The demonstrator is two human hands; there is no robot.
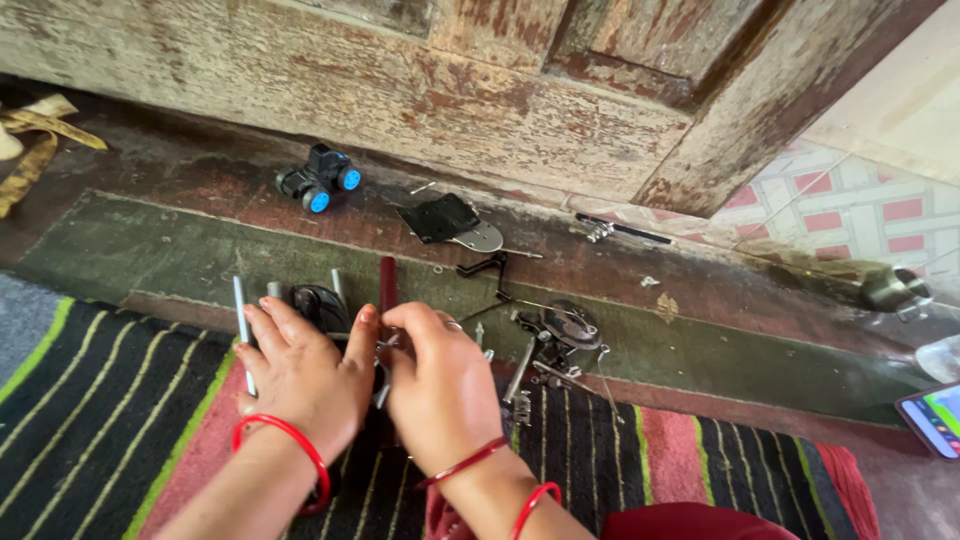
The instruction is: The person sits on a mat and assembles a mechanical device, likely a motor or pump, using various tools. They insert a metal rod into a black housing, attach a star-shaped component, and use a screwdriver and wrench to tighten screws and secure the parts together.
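Left hand (300,372), right hand (435,385) pinch small metal part (385,345), seemingly.

A single screen shows: a phone (932,418) lying at the far right edge on the floor (partly cut off by the frame), a dark-rimmed rounded rectangle lit in white, green and orange.

Both forearms reach forward side by side — the left hand (300,372) lies palm-down with fingers spread, while the right hand (437,380) curls inward, fingertips pinched beside the left thumb.
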